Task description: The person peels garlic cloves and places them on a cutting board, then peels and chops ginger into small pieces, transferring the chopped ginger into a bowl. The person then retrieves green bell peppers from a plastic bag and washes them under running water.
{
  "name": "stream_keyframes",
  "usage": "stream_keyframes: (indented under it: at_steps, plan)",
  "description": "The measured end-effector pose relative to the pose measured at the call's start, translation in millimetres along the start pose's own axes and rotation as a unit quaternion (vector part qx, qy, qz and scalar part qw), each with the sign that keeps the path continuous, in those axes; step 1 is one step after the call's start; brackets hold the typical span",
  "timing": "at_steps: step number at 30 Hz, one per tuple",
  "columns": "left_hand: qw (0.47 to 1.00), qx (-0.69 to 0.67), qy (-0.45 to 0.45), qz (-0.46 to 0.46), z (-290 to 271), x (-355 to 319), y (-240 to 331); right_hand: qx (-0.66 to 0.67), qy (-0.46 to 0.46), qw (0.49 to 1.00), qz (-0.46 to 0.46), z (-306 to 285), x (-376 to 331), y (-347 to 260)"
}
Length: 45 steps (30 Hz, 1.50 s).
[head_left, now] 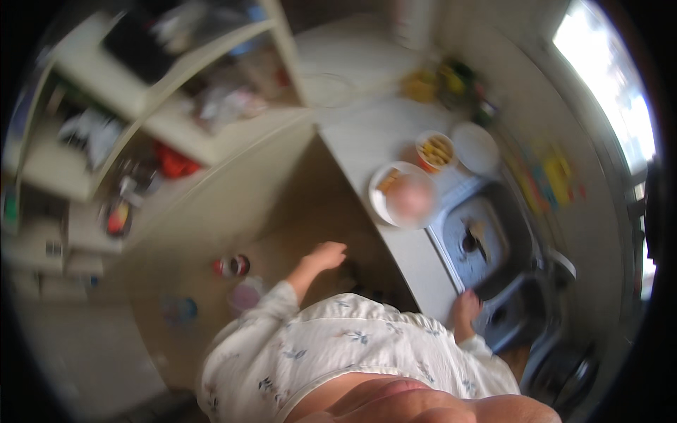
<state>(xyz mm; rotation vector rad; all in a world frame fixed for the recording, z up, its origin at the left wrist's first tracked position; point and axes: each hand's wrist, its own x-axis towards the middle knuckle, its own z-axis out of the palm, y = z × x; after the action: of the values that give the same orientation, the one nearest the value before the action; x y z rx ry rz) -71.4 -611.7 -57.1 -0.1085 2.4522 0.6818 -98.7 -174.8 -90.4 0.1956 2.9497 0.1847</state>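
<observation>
My left hand (329, 255) is held out over the floor in front of my body, apart from the counter. Its fingers look loosely curled together, and nothing shows in them. Beside the near basin of the sink (438, 240), at the counter's edge, is my right hand (467, 307). Blur hides how its fingers are set, and I see no object in it. Farther along the counter (416, 262) stands a white plate (379, 204) with brown food pieces and a blurred pinkish patch. A tub (436, 151) of yellowish pieces stands behind it, next to a round white dish or lid (477, 148).
Something pale lies by the drain in the far basin (479, 231). A dark pan-like thing (562, 374) stands at the near right. Cluttered shelves (148, 106) fill the left. On the floor are red-and-dark round items (233, 266), a pinkish container (246, 293) and a bluish container (180, 310).
</observation>
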Motion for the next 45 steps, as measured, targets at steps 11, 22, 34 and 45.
stream_keyframes:
  at_steps: [11, 22, 34, 45]
  plan:
    - [0.992, -0.073, 0.057, -0.085, 7.8, -30.5, 1.8, -0.022, 0.056, 0.998, 0.008, 10.0, 4.6, 4.1]
    - [0.871, -0.224, 0.434, -0.059, -98.5, -40.1, -98.9, 0.047, 0.085, 0.994, 0.041, 40.8, 20.6, 14.9]
    - [0.846, 0.031, 0.483, -0.223, -349.8, 40.4, -162.7, 0.090, 0.053, 0.987, 0.119, 24.3, 12.7, 10.3]
    - [0.843, 0.022, 0.512, -0.163, -267.1, 7.6, -164.1, 0.058, 0.123, 0.990, 0.043, 17.5, 3.6, 4.9]
